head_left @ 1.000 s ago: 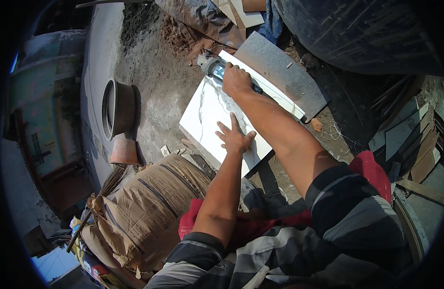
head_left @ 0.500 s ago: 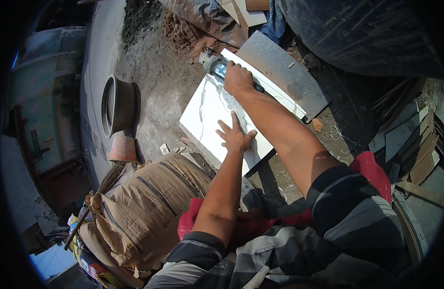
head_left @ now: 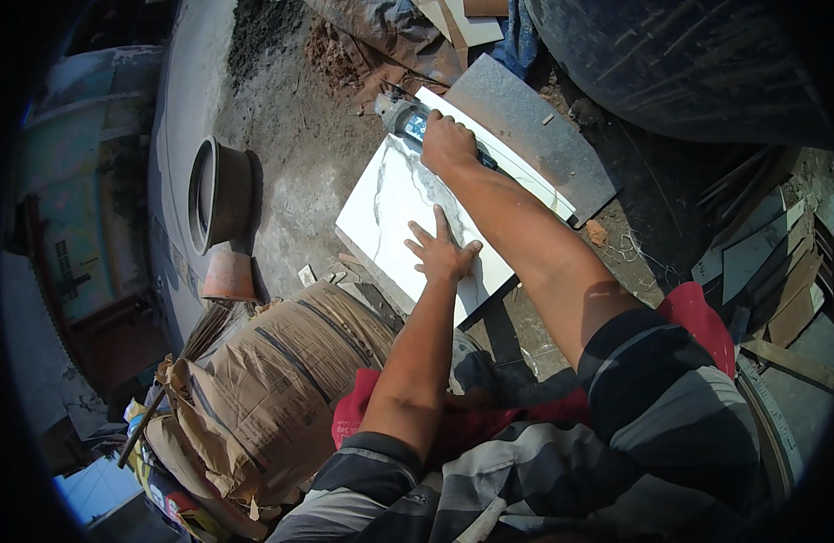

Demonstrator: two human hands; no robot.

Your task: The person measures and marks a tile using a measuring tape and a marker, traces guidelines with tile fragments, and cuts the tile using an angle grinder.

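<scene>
A white tile with grey marbled veins (head_left: pixel 381 195) lies flat in front of me. My left hand (head_left: pixel 446 253) rests on it with fingers spread, pressing on its near part. My right hand (head_left: pixel 449 143) is wrapped round the body of an angle grinder (head_left: pixel 406 118), whose metal head sits at the far edge of the tile. The grinder's disc is too small and hidden to make out. Along the tile's right side runs a narrow white strip (head_left: pixel 525 175), parted from it by a thin line.
A grey slab (head_left: pixel 535 127) lies beyond the strip. On the left stand a dark round basin (head_left: pixel 222 195) and an orange bucket (head_left: pixel 229 276). A brown paper sack (head_left: pixel 272 389) is close at my left. Tile offcuts (head_left: pixel 752 258) lean at right, below a large dark drum (head_left: pixel 679 63).
The view has shifted very slightly. Both hands, the angle grinder and the tile keep nearly the same places relative to each other.
</scene>
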